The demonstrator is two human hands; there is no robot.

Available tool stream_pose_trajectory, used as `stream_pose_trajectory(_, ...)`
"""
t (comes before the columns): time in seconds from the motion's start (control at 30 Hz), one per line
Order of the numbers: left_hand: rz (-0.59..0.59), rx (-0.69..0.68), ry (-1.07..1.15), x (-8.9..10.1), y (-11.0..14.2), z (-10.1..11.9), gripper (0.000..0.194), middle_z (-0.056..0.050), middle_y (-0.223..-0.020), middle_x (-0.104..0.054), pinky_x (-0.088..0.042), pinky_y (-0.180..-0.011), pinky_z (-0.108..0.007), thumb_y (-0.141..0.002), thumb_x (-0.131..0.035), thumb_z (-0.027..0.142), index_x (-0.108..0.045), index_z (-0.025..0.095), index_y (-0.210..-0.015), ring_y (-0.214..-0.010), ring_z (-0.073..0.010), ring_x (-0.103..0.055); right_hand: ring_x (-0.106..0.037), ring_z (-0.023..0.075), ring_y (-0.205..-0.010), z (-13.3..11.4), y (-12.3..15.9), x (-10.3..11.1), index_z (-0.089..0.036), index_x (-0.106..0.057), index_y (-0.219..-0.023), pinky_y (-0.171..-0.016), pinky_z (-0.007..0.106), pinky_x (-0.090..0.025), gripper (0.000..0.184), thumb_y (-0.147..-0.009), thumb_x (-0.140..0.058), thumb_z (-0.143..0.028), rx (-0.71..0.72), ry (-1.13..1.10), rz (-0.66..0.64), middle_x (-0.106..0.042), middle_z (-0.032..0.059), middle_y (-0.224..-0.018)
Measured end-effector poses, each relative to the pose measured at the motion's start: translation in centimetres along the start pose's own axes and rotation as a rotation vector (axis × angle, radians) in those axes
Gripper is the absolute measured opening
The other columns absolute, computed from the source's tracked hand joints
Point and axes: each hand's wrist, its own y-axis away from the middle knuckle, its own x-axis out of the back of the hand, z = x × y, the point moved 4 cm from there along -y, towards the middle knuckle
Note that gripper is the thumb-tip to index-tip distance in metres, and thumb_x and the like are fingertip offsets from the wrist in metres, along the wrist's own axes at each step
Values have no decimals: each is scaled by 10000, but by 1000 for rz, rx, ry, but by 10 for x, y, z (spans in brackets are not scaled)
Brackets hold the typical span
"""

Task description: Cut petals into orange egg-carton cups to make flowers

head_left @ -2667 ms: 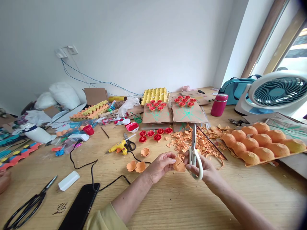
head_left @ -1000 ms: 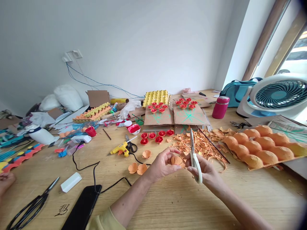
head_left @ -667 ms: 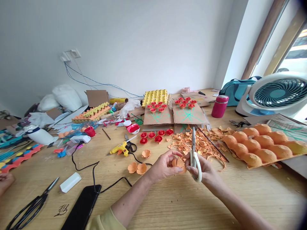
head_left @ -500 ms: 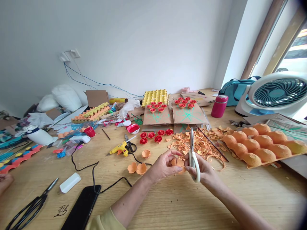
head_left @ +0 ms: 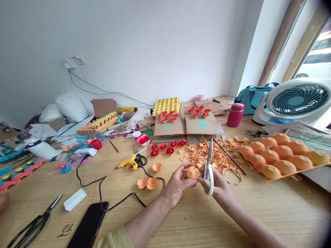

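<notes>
Between the fingers and thumb of my left hand (head_left: 178,182) is an orange egg carton cup (head_left: 193,173), its rounded side toward me and a slit showing near its top. My right hand (head_left: 217,182) is closed around white-handled scissors (head_left: 209,168), blades together and pointing away from me. Its fingertips are close by the cup's right side; whether they touch it I cannot tell. Left of my hands lie cut petal-shaped cups (head_left: 147,183), with a stacked cup flower (head_left: 157,167) behind them. Orange scraps (head_left: 210,153) are heaped beyond my hands.
An orange egg carton (head_left: 281,155) lies at right, near a white fan (head_left: 297,100) and pink flask (head_left: 235,114). Red paper flowers (head_left: 170,151) sit mid-table. A yellow glue gun (head_left: 129,162), black phone (head_left: 89,224) and black-handled scissors (head_left: 36,224) lie leftward. Another person's hand (head_left: 3,201) shows at left.
The cup has been turned between my fingers, so its rounded outside now faces me instead of its split petals. The scissors tilt slightly further right. The other person's hand has drawn back leftward.
</notes>
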Motion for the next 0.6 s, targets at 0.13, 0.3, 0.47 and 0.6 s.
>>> stream_pose_trajectory(0.13,29,-17,72,1,1,3,591,-41,-1011,-676,-456,-745,-240,-580,-879,198,-588,196,-1095,-848,-130,-617,-524,171,-736,-4,2,3,-240,-557,-926,-651,273,-446,294,-825,-695,-480,67,81,-33,-566,-6,-813)
stream_pose_trajectory(0.3,78,-75,116,6,0,16,627,-2,-921,-674,-480,-748,-240,-614,-856,176,-544,208,-1157,-764,-96,-607,-484,171,-711,-9,7,2,-217,-554,-837,-633,280,-406,277,-905,-564,-485,67,280,-179,-527,-6,-758)
stream_pose_trajectory(0.47,98,-125,130,8,1,28,611,25,-857,-663,-485,-751,-231,-619,-846,159,-550,210,-1151,-719,-75,-589,-478,185,-693,-5,8,-5,-204,-556,-791,-628,298,-382,311,-907,-519,-490,99,452,-291,-529,2,-717)
stream_pose_trajectory(0.6,114,-156,128,9,3,33,603,27,-841,-668,-469,-722,-218,-618,-846,168,-551,212,-1143,-697,-71,-579,-504,204,-738,-5,9,-6,-203,-558,-814,-679,318,-396,325,-915,-483,-503,120,498,-341,-580,24,-778)
